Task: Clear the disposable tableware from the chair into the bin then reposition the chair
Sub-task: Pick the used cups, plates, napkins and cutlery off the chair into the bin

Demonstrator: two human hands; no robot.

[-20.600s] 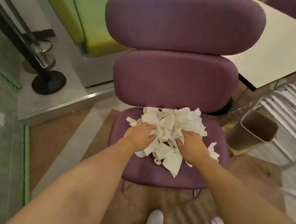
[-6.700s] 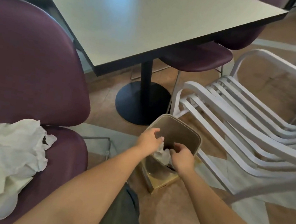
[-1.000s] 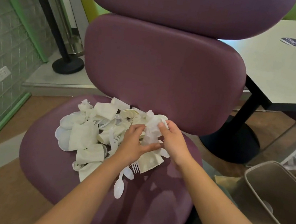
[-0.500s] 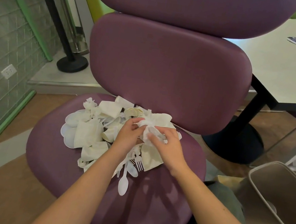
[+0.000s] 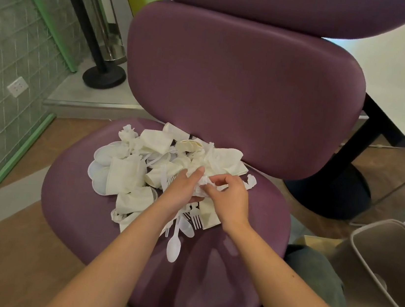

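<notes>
So there's a heap of white disposable tableware (image 5: 147, 169) sitting on the seat of a purple chair (image 5: 221, 259), bunched toward the back, right up near the backrest. It's crushed paper cups, flat lids or plates, crumpled wrappers and plastic cutlery all mixed up. One white spoon (image 5: 174, 245) sticks out of the front of the heap, bowl end pointing at the camera, and a fork (image 5: 196, 219) lies just beside it.

Both hands are in the right part of the heap. The left hand (image 5: 182, 189) has its fingers fairly straight, slid under a crumpled white wad (image 5: 202, 183). The right hand (image 5: 229, 198) has its fingers curled, pinching that same wad from the other side.

The bin (image 5: 373, 255), beige and open-topped, stands on the floor just right of the chair. Behind that there's a pale table (image 5: 398, 84) on a black pedestal.
</notes>
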